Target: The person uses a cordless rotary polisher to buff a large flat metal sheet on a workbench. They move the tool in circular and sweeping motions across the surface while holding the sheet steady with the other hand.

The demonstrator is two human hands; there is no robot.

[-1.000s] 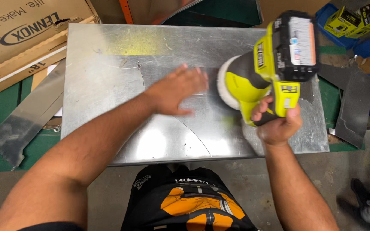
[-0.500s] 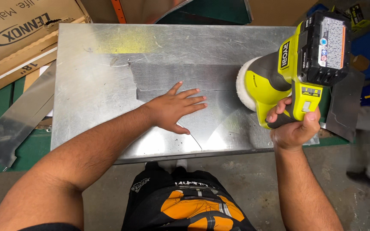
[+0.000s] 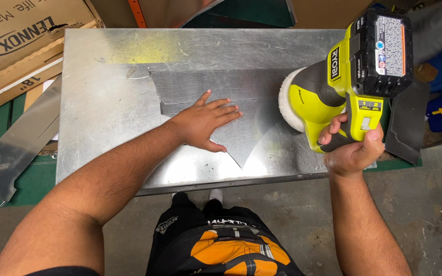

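Head view: looking straight down on a sheet-metal panel [image 3: 129, 102] that lies flat and fills the middle of the scene; everything below is placed against that panel.
Left hand [image 3: 205, 122]: flat on the panel's centre, palm down, fingers [image 3: 226, 110] released and spread, grasping nothing. A second ago it lay the same way; it has stayed pressed on the sheet.
Right hand [image 3: 354, 151]: at the panel's right near corner, fingers clenched around the grip of the cordless polisher [image 3: 354, 76].
Cordless polisher: yellow-green body with a black battery pack on top, held over the panel's right edge. Its white pad [image 3: 288, 99] sits against the metal there; whether it presses hard I cannot tell. Compared with a second ago, the tool stands further toward the panel's right edge, and the gap to the left hand has widened.
Dull swath [image 3: 221, 87]: a grey, matte band across the panel's middle, running from beneath the left hand to the pad.
Cardboard box [image 3: 21, 36]: off the panel's left far corner.
Metal strip [image 3: 16, 148]: lying just off the panel's left edge.
Concrete floor [image 3: 282, 204]: below the panel's near edge.
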